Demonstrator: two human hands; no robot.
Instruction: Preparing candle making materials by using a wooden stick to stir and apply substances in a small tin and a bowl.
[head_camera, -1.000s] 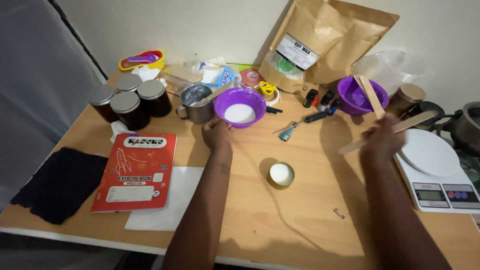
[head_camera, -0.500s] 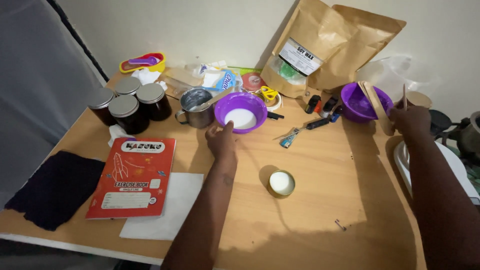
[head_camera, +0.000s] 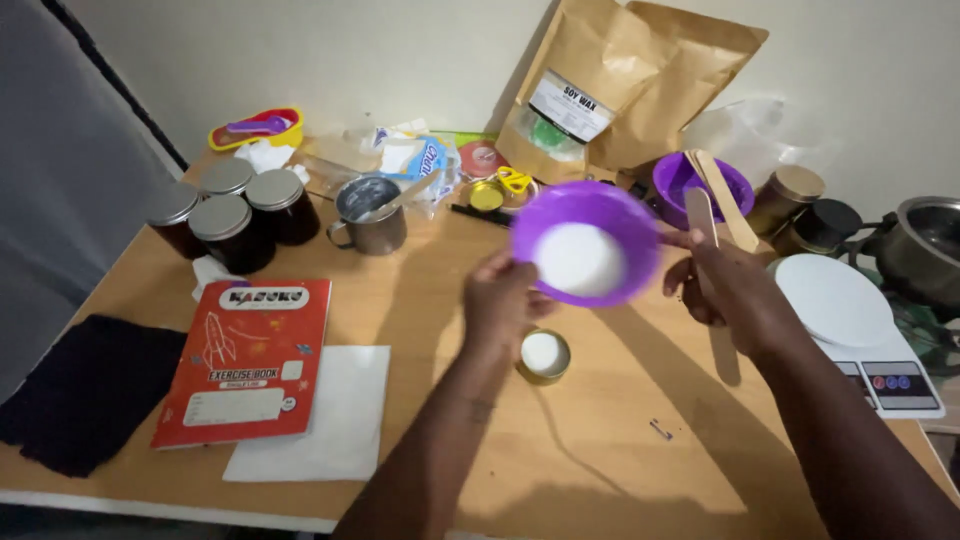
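The purple bowl (head_camera: 585, 245) has come up off the bench (head_camera: 600, 450): half a second ago it sat on the wood beside the metal cup (head_camera: 368, 215), and now the left hand (head_camera: 503, 300) holds it in the air, tipped so that its white filling faces the camera. The left fingers are clamped on the bowl's rim at about 7 o'clock. The bowl hangs just above and toward 1 o'clock of the small gold tin (head_camera: 543, 355), which stands on the bench already part full of white.

The right hand (head_camera: 735, 290) has moved as well. A moment ago it was up by the second purple bowl (head_camera: 700, 185) at the back, among the sticks; now it has come in to the lifted bowl's 3 o'clock side with a flat wooden stick (head_camera: 702, 225) gripped in closed fingers, the stick pointing up toward 12 o'clock. The fingertips sit at or just beside the bowl's rim; whether they touch it I cannot tell, since the bowl is blurred with motion.

So both hands have closed on the one bowl, directly over the tin, with a stick at the ready beside it.

At 9 o'clock of the tin lie a red exercise book (head_camera: 245, 375) and a white sheet (head_camera: 320, 420); dark lidded jars (head_camera: 230, 215) stand at 10 o'clock, a white kitchen scale (head_camera: 850, 320) at 3 o'clock, and brown paper bags (head_camera: 620, 90) at 12 o'clock.
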